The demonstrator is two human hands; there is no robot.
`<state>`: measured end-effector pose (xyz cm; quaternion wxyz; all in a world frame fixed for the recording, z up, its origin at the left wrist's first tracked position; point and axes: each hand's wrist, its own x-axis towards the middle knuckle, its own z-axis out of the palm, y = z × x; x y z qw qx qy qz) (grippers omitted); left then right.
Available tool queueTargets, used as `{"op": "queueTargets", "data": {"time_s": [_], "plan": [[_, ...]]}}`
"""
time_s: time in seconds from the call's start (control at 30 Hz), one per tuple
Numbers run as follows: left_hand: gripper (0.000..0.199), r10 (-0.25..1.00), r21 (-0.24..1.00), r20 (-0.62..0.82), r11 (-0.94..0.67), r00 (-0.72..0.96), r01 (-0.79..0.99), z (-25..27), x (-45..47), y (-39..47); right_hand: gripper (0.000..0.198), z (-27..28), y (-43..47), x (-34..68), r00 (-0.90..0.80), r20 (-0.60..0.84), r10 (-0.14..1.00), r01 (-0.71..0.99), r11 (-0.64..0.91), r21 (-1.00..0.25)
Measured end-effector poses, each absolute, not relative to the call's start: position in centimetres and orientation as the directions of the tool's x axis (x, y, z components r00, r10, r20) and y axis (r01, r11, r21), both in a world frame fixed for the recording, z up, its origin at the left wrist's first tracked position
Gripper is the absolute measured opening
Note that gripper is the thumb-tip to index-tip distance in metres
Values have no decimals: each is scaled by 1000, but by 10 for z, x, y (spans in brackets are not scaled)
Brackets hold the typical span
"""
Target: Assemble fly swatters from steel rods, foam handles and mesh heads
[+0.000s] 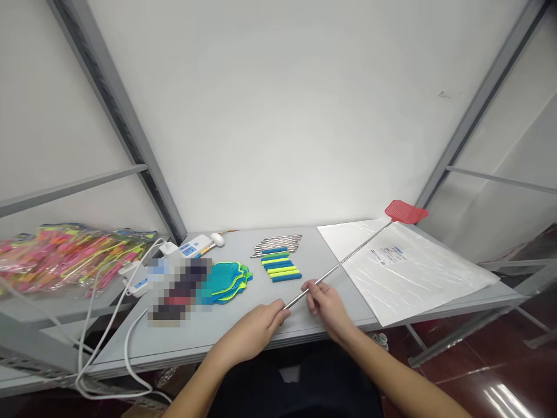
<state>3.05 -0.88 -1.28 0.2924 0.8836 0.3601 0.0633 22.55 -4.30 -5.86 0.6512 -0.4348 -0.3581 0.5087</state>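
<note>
Over the grey tabletop (235, 325), backed by a white wall (287, 116) at 12 o'clock, the swatter (357, 251) is pinched by the left hand (255, 330) and right hand (328, 305), its red head (404, 212) angled toward 2 o'clock.

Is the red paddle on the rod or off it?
On. The red paddle sits at the far end of the rod, which the left hand and right hand hold.

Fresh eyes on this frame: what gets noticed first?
Probably the red swatter head at the far right, on a long metal rod slanting down to the left hand and right hand, which both grip it. Next, likely the row of blue, green and yellow tubes mid-table, then the bright pink-and-yellow bundle in clear plastic at far left.
</note>
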Motion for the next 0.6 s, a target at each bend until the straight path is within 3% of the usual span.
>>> {"op": "queueTargets", "data": {"time_s": [0.23,0.47,0.6], "plan": [[39,693,508,-87,-586,715,631,-7,16,-2,32,-46,-34,281,395,47,918,-339,193,-921],[40,688,520,-62,-596,723,612,-7,22,-6,34,-54,-46,228,222,69,973,-269,129,-955],[41,636,565,-70,-610,768,556,-2,17,0,33,-54,-52,223,268,110,957,-264,183,-947]]}}
